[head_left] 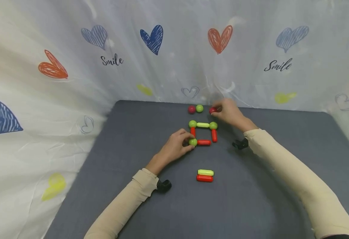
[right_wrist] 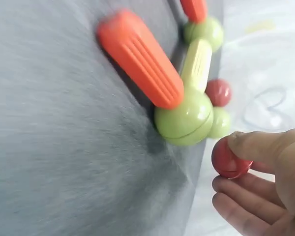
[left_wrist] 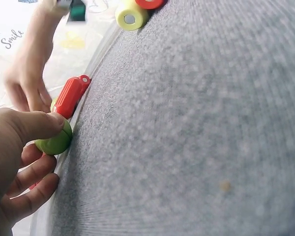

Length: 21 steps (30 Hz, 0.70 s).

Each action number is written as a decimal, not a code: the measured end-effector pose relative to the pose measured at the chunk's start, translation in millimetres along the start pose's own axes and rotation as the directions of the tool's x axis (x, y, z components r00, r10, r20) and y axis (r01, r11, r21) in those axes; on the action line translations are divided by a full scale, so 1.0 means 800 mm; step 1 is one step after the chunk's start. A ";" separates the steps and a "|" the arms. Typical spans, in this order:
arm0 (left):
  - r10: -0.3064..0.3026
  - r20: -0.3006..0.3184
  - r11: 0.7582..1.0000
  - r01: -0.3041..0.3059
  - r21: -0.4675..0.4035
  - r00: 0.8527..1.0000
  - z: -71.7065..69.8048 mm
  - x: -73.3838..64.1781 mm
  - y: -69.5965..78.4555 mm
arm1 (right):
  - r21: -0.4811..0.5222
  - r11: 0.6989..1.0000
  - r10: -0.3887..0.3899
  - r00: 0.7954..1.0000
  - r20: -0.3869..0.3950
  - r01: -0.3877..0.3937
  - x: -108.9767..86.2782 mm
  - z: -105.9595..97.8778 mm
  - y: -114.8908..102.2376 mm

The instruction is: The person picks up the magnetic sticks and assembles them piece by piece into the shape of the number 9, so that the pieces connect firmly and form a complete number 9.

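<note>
My left hand pinches a green ball at the near left corner of a square of rods and balls. A red rod runs right from that ball, and another red rod runs back from it. Along the far side a yellow-green rod joins two green balls, and a red rod extends toward me from the right one. Behind the square, my right hand holds a red ball between thumb and fingers. The square's near right corner has no ball.
Nearer me lie a loose yellow-green rod and a loose red rod, side by side. Beyond the square sit a dark red ball and a green ball. A printed curtain hangs along the grey table's far edge.
</note>
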<state>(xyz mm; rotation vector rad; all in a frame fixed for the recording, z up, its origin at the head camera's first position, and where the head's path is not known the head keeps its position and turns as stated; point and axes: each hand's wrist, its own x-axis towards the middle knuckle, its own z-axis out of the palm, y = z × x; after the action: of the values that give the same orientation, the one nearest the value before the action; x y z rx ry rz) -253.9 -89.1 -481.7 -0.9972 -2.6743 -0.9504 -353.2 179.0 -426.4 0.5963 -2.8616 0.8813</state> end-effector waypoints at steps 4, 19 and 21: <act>0.003 -0.003 1.000 -0.003 0.004 1.000 -0.003 0.002 0.001 | 0.007 0.997 -0.076 0.997 -0.029 0.076 -0.044 -0.010 -0.007; -0.015 0.000 1.000 0.015 0.012 1.000 -0.001 -0.001 0.002 | 0.124 0.985 -0.116 0.992 -0.050 0.122 -0.152 0.020 -0.032; -0.018 0.000 1.000 0.018 0.009 1.000 0.000 -0.001 0.003 | 0.117 0.985 -0.125 0.991 -0.050 0.130 -0.154 0.023 -0.035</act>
<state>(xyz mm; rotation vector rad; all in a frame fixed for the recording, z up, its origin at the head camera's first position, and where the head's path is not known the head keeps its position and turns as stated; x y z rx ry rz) -251.4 -88.4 -480.5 -0.9735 -2.6896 -0.9411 -228.2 189.6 -451.6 0.7542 -2.7119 1.0371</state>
